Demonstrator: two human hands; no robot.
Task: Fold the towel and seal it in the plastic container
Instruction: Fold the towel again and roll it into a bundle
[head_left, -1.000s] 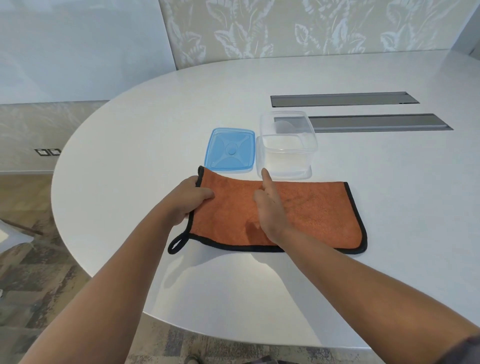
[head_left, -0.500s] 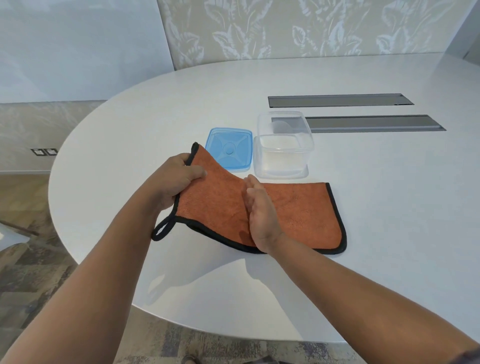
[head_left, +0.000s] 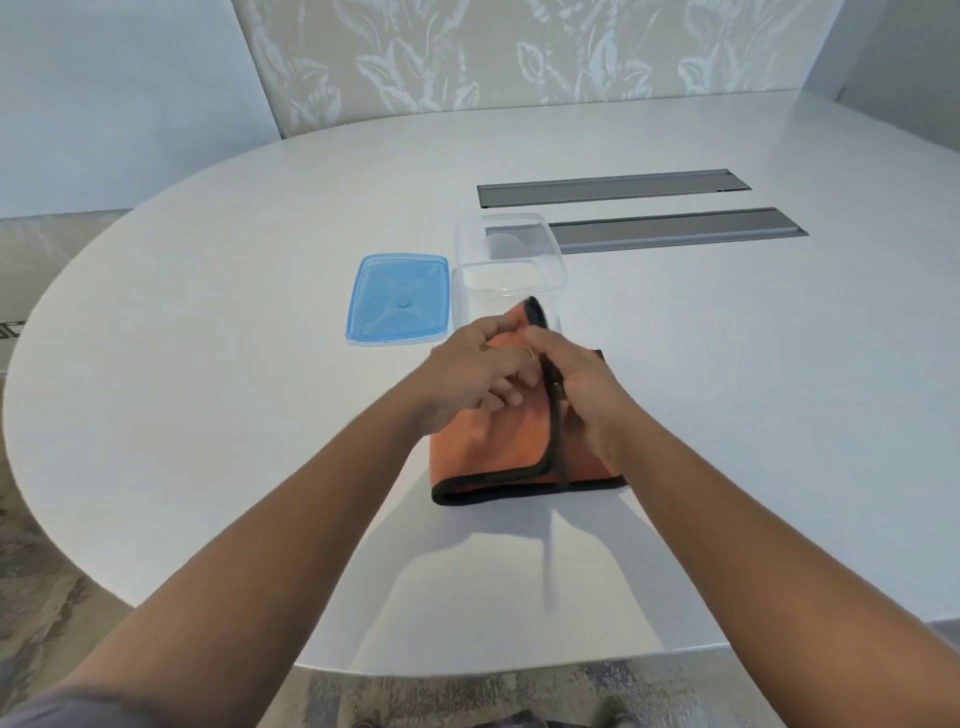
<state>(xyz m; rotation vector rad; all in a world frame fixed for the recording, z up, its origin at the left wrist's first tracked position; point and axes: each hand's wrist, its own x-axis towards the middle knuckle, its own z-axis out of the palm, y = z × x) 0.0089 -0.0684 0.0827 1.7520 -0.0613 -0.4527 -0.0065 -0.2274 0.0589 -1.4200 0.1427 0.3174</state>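
The orange towel with black edging lies on the white table, doubled over from the left into a narrow stack. My left hand grips the folded-over flap near its far edge, one corner sticking up. My right hand rests on the towel's right side, fingers curled at the black edge beside the left hand. Just beyond the hands stands the clear plastic container, empty and uncovered. Its blue lid lies flat to the container's left.
Two long grey cable hatches are set into the tabletop behind the container. The table's curved front edge runs close below my forearms, with patterned floor beyond it. A leaf-patterned wall stands at the back.
My left hand has carried the towel's left half over to the right, onto the other half. My right hand has shifted from the middle crease to the right edge.
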